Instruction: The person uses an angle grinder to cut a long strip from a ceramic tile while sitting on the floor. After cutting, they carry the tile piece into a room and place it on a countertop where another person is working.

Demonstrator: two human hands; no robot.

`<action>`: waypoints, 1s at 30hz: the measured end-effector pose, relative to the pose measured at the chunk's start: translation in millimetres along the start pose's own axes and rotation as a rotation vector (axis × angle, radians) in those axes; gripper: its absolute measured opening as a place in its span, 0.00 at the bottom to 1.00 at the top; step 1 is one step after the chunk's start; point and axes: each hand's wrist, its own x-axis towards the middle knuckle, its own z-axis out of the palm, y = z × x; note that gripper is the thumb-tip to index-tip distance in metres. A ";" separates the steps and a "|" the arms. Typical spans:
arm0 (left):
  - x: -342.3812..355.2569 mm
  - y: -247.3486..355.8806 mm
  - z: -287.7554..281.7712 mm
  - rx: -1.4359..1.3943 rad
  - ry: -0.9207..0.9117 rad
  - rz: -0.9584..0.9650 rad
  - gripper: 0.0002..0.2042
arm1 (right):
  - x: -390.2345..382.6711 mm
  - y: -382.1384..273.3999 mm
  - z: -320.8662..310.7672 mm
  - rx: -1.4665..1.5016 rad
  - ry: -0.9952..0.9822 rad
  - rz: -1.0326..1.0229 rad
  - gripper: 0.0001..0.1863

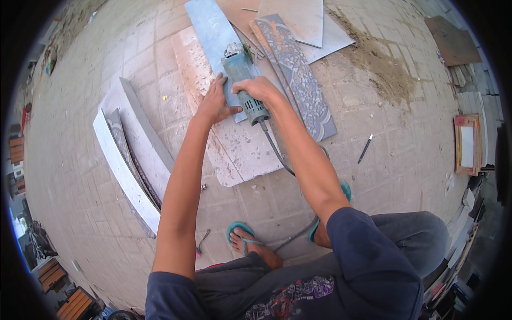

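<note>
My right hand [255,89] is closed around the body of a grey-green angle grinder [240,72], which lies lengthwise over a long pale-blue strip of tile [205,26]. My left hand [216,101] rests on that strip just left of the grinder, thumb stretched out and fingers spread, gripping nothing. Under the strip is a dusty pinkish-white board [234,165]. A pebble-patterned tile piece [314,106] lies along the grinder's right side. The grinder's cord [274,146] runs from its rear toward my feet. The cutting end is partly visible at the top of the tool.
Curved-looking cut strips [122,176] lie at left. More panels [290,18] are at the top, beside spilled dirt [392,80]. A marker [365,148] lies right of the board. Stacked tiles [466,144] line the right edge. My sandalled foot [250,245] is below the board.
</note>
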 end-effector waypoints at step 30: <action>2.2 -5.3 2.6 0.029 0.024 -0.005 0.57 | -66.4 -2.3 -5.4 0.007 -0.010 0.012 0.21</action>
